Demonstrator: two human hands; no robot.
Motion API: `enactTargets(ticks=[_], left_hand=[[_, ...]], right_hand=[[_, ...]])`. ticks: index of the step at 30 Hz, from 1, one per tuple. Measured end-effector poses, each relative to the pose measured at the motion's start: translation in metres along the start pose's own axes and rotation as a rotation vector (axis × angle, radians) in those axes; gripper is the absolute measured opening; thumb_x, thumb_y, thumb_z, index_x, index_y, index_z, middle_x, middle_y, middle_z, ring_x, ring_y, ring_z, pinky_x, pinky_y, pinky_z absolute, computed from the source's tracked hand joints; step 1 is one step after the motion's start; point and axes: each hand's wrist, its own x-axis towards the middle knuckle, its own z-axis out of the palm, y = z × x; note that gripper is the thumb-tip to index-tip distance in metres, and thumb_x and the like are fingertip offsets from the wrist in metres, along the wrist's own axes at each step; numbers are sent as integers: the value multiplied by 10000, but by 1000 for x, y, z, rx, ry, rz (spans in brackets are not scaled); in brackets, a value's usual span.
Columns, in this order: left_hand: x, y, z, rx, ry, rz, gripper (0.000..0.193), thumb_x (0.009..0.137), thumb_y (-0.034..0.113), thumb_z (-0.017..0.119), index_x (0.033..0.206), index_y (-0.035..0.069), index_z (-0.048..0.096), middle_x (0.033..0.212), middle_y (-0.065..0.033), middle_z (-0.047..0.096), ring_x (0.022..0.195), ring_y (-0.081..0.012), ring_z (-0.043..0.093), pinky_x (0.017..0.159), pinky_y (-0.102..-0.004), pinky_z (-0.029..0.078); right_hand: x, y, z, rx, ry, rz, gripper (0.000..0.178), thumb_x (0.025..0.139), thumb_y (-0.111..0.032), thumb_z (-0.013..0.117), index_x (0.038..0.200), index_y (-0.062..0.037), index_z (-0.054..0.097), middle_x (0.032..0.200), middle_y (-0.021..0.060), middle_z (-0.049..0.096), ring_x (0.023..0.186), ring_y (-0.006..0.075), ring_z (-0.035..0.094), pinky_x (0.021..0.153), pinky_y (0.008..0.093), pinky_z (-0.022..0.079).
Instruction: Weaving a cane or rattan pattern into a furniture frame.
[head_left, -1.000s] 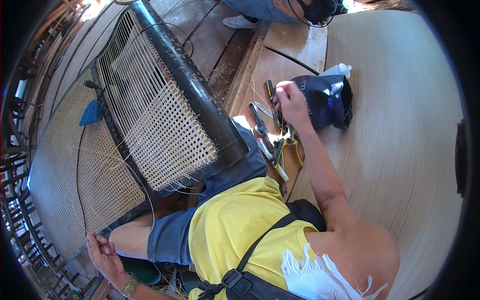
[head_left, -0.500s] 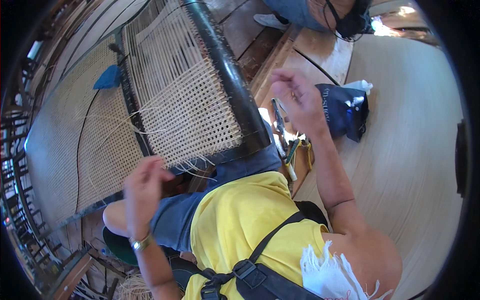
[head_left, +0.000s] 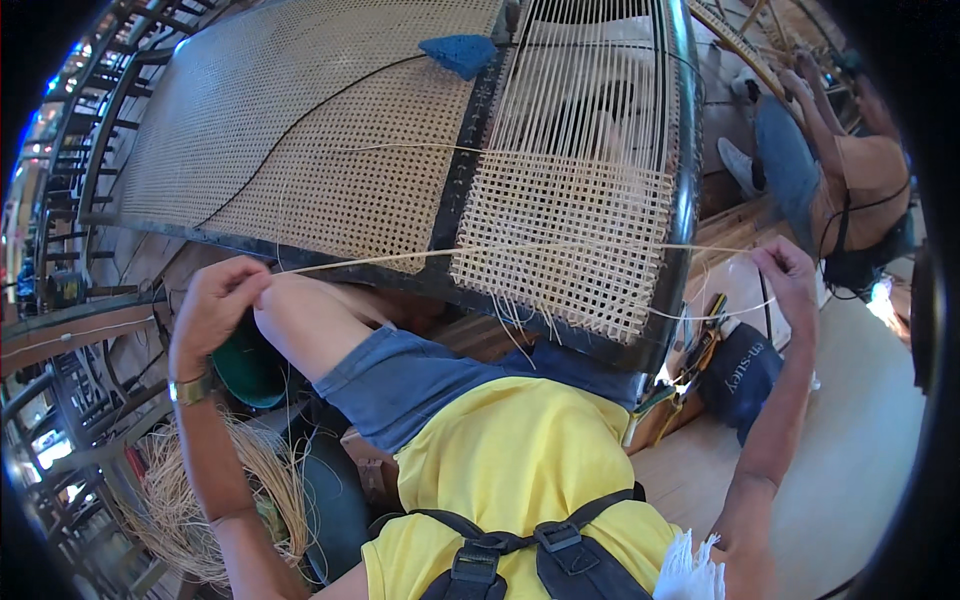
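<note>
A long pale cane strand (head_left: 400, 258) is stretched between my two hands, crossing over the woven panel. Its left end is pinched in my left hand (head_left: 222, 300), out beside my bare knee. At the right, my right hand (head_left: 790, 280) grips the strand beyond the frame's dark corner, and a loose length droops beneath it. Below the strand lies a cane panel (head_left: 560, 225) in a black frame (head_left: 685, 190). Its near part is woven in an open mesh, while its far part has only lengthwise strands. Loose cane ends hang over the near edge.
A finished mesh panel (head_left: 330, 130) adjoins on the left, with a blue cloth (head_left: 460, 55) on its divider. A coil of cane (head_left: 220, 490) lies at lower left. Hand tools (head_left: 705, 340) and a dark blue bag (head_left: 740, 375) sit at right. Another person (head_left: 870, 190) is at far right.
My hands have spread wide apart, drawing a cane strand out between them. The view has turned, so the panels appear further right and the cane coil shows more.
</note>
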Motion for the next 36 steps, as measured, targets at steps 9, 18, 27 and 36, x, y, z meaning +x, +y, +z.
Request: enactTargets(ticks=[9, 18, 27, 36], left_hand=[[-3, -81, -63, 78, 132, -172, 220, 932, 237, 733, 947, 18, 713, 754, 33, 623, 687, -62, 554, 646, -222, 448], [41, -65, -20, 129, 186, -74, 254, 905, 243, 733, 959, -5, 746, 751, -37, 680, 693, -103, 598, 646, -269, 472], [74, 106, 117, -94, -181, 485, 194, 864, 201, 764, 910, 16, 728, 729, -94, 680, 633, -165, 617, 607, -312, 470], [75, 44, 93, -360, 256, 274, 174, 989, 187, 672, 1041, 28, 721, 854, -7, 682, 752, -27, 560, 652, -193, 435]], right_hand=[[33, 81, -56, -249, 188, 176, 247, 974, -244, 691, 864, -33, 625, 717, -48, 488, 682, 52, 418, 616, 239, 358], [45, 84, -68, -975, 205, 307, 343, 929, -308, 693, 1153, -52, 655, 1194, 187, 652, 1086, 369, 622, 935, 462, 483], [27, -234, 193, 286, -314, -482, 382, 947, -223, 707, 1264, -35, 606, 1068, 123, 685, 948, 242, 654, 872, 349, 515], [17, -193, 189, 527, -436, -31, 139, 1001, -122, 627, 928, -9, 666, 679, -38, 550, 592, 42, 486, 534, 242, 417]])
